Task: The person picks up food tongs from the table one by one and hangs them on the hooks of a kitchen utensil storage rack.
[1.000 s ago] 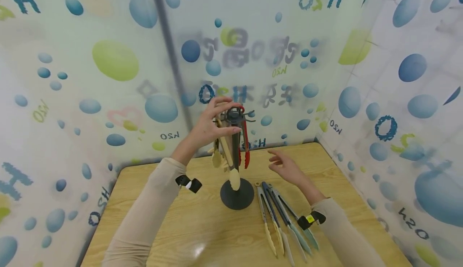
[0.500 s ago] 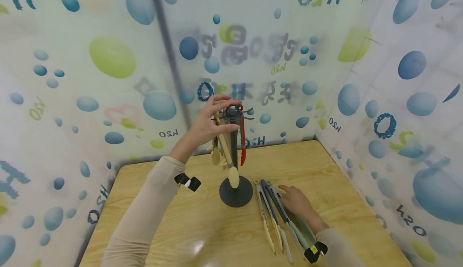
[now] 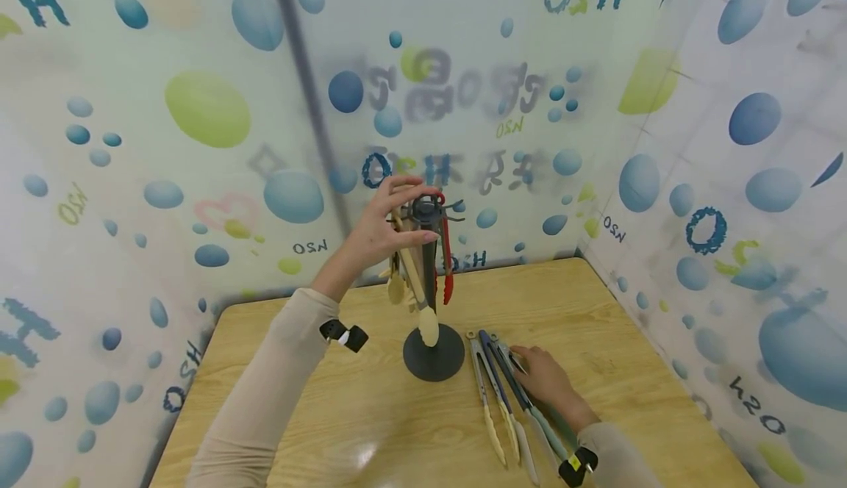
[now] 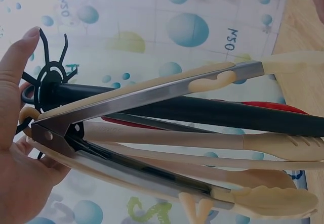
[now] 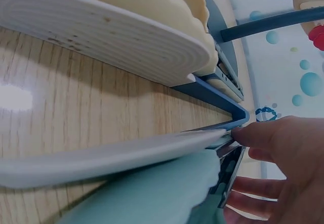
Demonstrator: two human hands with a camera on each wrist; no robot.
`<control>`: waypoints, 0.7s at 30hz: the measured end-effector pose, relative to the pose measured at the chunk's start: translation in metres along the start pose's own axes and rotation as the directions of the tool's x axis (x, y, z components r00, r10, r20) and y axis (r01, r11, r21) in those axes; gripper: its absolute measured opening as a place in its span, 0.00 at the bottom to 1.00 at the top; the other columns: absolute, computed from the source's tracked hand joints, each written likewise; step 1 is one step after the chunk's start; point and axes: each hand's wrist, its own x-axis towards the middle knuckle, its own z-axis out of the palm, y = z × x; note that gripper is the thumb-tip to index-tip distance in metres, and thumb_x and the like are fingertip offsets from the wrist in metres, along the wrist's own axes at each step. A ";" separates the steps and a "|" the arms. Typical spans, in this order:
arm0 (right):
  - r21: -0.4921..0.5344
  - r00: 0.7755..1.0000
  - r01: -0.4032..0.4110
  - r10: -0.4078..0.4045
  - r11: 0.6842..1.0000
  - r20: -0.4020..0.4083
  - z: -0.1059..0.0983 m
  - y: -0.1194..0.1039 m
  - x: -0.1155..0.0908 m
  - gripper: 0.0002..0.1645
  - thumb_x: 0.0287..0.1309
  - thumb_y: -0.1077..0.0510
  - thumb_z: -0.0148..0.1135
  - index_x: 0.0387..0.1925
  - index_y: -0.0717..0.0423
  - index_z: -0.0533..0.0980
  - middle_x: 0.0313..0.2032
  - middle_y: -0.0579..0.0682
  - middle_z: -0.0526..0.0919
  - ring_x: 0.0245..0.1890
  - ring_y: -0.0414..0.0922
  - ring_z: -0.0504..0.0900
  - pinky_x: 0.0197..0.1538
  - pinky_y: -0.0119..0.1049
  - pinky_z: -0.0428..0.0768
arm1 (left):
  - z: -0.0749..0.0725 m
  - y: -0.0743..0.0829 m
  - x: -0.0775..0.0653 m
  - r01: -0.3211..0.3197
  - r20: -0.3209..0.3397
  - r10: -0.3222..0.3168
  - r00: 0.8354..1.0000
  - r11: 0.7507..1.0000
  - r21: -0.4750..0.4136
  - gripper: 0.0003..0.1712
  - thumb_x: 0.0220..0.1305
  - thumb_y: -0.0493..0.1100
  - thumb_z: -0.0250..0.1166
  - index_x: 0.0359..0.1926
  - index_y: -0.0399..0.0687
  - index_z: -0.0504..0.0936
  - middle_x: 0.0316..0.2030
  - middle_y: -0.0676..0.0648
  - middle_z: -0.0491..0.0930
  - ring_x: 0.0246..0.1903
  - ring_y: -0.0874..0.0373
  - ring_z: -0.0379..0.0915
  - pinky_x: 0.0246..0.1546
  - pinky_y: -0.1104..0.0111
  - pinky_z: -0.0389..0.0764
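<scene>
Tongs [image 5: 152, 193] nearest the desk's [image 3: 622, 356] right edge, pinched in our right hand [image 3: 549, 379], probably want squeezing together; our left hand [image 3: 379, 227] grips the rack [image 3: 433, 367].

There are two hands [image 3: 376, 232] [image 3: 545, 379], two wrist bands [image 3: 344, 335] [image 3: 579, 466], one stand [image 3: 433, 363], one table [image 3: 351, 414] and three tongs [image 5: 152, 11] [image 5: 101, 158] [image 5: 152, 193] lying on it.

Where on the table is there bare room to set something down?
Bare table shows between the left sleeve and the stand's base, and along the right side, beyond the right hand. It is crowded just right of the base, where the tongs lie fanned, and around the stand's post, where utensils hang.
</scene>
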 end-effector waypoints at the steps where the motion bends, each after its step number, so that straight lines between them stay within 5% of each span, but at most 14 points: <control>1: -0.001 1.000 -0.003 0.003 1.000 0.000 0.000 0.000 0.000 0.29 0.59 0.59 0.68 0.62 0.56 0.75 0.38 0.54 0.81 0.31 0.44 0.75 0.31 0.41 0.73 | 0.000 0.000 0.000 0.001 0.000 -0.001 1.000 1.000 0.001 0.35 0.56 0.53 0.74 0.66 0.65 0.75 0.72 0.50 0.57 0.73 0.49 0.50 0.67 0.38 0.58; 12: -0.051 1.000 0.022 -0.023 0.998 -0.020 0.004 0.000 0.002 0.29 0.57 0.57 0.70 0.61 0.55 0.76 0.37 0.53 0.81 0.31 0.44 0.76 0.30 0.40 0.73 | 0.001 0.002 -0.002 0.017 -0.006 -0.017 1.000 1.000 0.000 0.35 0.57 0.50 0.74 0.66 0.67 0.74 0.74 0.53 0.55 0.75 0.50 0.48 0.68 0.37 0.58; 21: -0.070 0.999 0.039 -0.040 0.997 -0.020 0.003 -0.003 0.000 0.28 0.58 0.58 0.69 0.61 0.54 0.76 0.34 0.51 0.80 0.27 0.41 0.72 0.27 0.37 0.69 | 0.005 0.012 -0.002 0.103 -0.042 -0.100 0.994 0.993 0.060 0.35 0.55 0.61 0.74 0.64 0.70 0.74 0.75 0.57 0.55 0.77 0.51 0.47 0.70 0.39 0.59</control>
